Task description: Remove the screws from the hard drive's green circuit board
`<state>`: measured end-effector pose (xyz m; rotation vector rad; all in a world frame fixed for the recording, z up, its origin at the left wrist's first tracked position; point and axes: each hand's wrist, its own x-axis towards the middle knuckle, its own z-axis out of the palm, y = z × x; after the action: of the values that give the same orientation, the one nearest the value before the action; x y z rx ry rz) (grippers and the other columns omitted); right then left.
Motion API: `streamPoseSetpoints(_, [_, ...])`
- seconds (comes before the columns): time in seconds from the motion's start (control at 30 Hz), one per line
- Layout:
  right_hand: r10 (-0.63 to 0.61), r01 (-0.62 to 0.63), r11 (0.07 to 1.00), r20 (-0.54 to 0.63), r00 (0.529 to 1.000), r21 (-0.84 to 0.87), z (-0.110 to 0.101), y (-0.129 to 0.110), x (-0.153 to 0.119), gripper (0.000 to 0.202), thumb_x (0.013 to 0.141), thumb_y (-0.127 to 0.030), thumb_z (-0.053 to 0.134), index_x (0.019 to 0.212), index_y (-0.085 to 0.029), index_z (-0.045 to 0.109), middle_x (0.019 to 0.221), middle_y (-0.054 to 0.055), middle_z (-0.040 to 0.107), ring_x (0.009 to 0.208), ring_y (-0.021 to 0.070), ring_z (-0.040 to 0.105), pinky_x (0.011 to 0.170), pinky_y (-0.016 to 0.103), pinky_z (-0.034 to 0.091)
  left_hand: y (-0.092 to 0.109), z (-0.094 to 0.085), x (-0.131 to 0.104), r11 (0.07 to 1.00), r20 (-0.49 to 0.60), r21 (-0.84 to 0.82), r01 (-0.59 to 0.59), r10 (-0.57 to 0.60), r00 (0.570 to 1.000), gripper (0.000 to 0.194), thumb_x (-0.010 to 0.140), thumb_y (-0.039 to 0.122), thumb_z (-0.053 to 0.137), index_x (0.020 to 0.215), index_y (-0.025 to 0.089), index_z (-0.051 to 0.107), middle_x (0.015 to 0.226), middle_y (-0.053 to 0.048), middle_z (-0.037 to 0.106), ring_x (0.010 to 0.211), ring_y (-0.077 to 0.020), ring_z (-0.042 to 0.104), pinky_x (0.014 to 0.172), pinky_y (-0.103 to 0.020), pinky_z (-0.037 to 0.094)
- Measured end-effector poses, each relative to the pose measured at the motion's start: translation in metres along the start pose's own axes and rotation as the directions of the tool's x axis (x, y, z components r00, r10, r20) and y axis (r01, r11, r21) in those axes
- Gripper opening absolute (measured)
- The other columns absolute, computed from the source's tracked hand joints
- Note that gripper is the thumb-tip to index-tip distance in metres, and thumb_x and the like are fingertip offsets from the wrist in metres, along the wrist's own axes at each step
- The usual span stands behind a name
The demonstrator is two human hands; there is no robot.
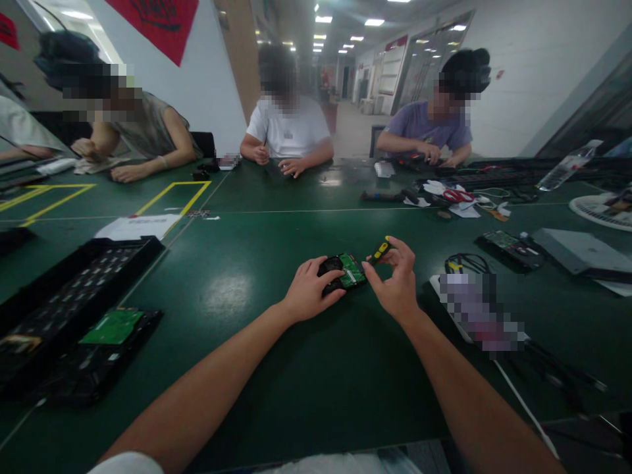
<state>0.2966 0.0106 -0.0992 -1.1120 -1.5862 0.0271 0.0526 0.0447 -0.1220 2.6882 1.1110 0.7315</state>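
Note:
A hard drive (351, 272) with a green circuit board on its upper face lies on the green tabletop in front of me. My left hand (312, 289) grips it from the left, fingers at its far edge and over its top, thumb at the near side. A black and yellow screwdriver (380, 250) is pinched between the thumb and fingers of my right hand (396, 280), just right of the drive. Its handle tilts up to the right. The screwdriver's tip is too small to make out, so I cannot tell whether it touches the drive.
To the left are a long black tray (74, 283) and a black unit with a green board (111, 327). On the right lie a blurred-out device (474, 309), cables, another circuit-board drive (511, 250) and a grey box (582, 250). Several people sit across the table.

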Motion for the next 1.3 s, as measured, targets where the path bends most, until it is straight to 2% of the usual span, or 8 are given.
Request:
streamPoseSetpoints(0.17, [-0.037,0.035,0.995,-0.014,0.999,-0.098,-0.0023,-0.0015,0.0004,0.072,0.096,-0.033,0.072,0.158,-0.031,0.036,0.131,0.012,0.065,0.095,0.0250,0.072,0.086,0.049,0.065,-0.0010,0.0016,-0.0012,1.000,-0.002,0.003,-0.006,0.006,1.000,0.049,0.099,0.056,0.063,0.142,0.033,0.066,0.159,-0.014,0.043,0.143,-0.0384,0.044,0.116,-0.061,0.041])
streamPoseSetpoints(0.3, [-0.028,0.026,0.994,-0.019,0.999,-0.109,-0.0028,-0.0048,0.0004,0.066,0.100,-0.033,0.065,0.159,-0.031,0.036,0.132,0.012,0.066,0.095,0.0253,0.072,0.089,0.050,0.065,-0.0001,0.0003,-0.0011,1.000,0.006,0.007,-0.001,0.000,1.000,0.049,0.099,0.056,0.063,0.142,0.033,0.066,0.158,-0.014,0.044,0.144,-0.0386,0.044,0.116,-0.062,0.041])
streamPoseSetpoints(0.47, [-0.011,0.007,0.995,-0.034,0.999,-0.102,-0.0023,-0.0063,0.0014,0.078,0.098,-0.034,0.067,0.165,-0.031,0.028,0.127,0.011,0.070,0.093,0.0255,0.072,0.089,0.050,0.065,0.0022,-0.0017,-0.0003,1.000,0.000,-0.002,-0.002,0.002,1.000,0.048,0.099,0.056,0.062,0.141,0.032,0.067,0.157,-0.015,0.045,0.144,-0.0386,0.044,0.116,-0.062,0.041])
streamPoseSetpoints(0.6, [-0.008,0.006,0.994,-0.021,1.000,-0.105,-0.0027,-0.0064,0.0024,0.075,0.098,-0.036,0.068,0.164,-0.034,0.032,0.130,0.010,0.070,0.094,0.0255,0.073,0.090,0.051,0.065,0.0018,-0.0010,-0.0008,1.000,-0.004,0.005,-0.006,0.006,1.000,0.048,0.100,0.055,0.061,0.142,0.032,0.066,0.156,-0.016,0.045,0.144,-0.0387,0.044,0.117,-0.061,0.040])
streamPoseSetpoints(0.73, [0.025,-0.025,0.999,0.008,1.000,-0.041,-0.0030,-0.0069,0.0025,0.071,0.101,-0.034,0.063,0.164,-0.034,0.030,0.132,0.010,0.071,0.102,0.0264,0.074,0.096,0.054,0.063,0.0002,0.0001,-0.0014,1.000,0.008,0.005,0.000,-0.001,1.000,0.049,0.099,0.057,0.061,0.142,0.033,0.066,0.157,-0.015,0.044,0.145,-0.0390,0.043,0.117,-0.062,0.040])
streamPoseSetpoints(0.83, [0.054,-0.055,0.998,0.023,0.998,0.026,-0.0019,-0.0063,0.0017,0.070,0.103,-0.031,0.062,0.164,-0.032,0.028,0.123,0.009,0.074,0.105,0.0263,0.074,0.099,0.054,0.061,0.0001,0.0000,-0.0011,1.000,0.008,0.008,0.002,-0.002,1.000,0.049,0.099,0.057,0.061,0.142,0.033,0.066,0.157,-0.016,0.044,0.145,-0.0390,0.044,0.117,-0.062,0.040])
streamPoseSetpoints(1.07, [0.032,-0.031,0.999,-0.024,0.999,0.019,0.0007,-0.0010,-0.0009,0.070,0.097,-0.037,0.071,0.157,-0.030,0.036,0.125,0.011,0.068,0.099,0.0262,0.072,0.090,0.052,0.064,0.0009,-0.0004,-0.0007,1.000,-0.009,0.004,-0.007,0.008,1.000,0.049,0.099,0.056,0.062,0.141,0.032,0.067,0.157,-0.016,0.046,0.144,-0.0391,0.044,0.116,-0.062,0.041])
streamPoseSetpoints(1.3, [0.050,-0.051,0.994,0.016,0.999,0.101,0.0004,-0.0070,0.0007,0.067,0.102,-0.028,0.061,0.160,-0.030,0.028,0.115,0.009,0.072,0.104,0.0266,0.073,0.098,0.054,0.061,0.0007,-0.0004,-0.0010,1.000,-0.006,0.004,0.002,-0.002,1.000,0.048,0.099,0.056,0.062,0.141,0.033,0.067,0.157,-0.015,0.045,0.144,-0.0387,0.044,0.116,-0.062,0.041])
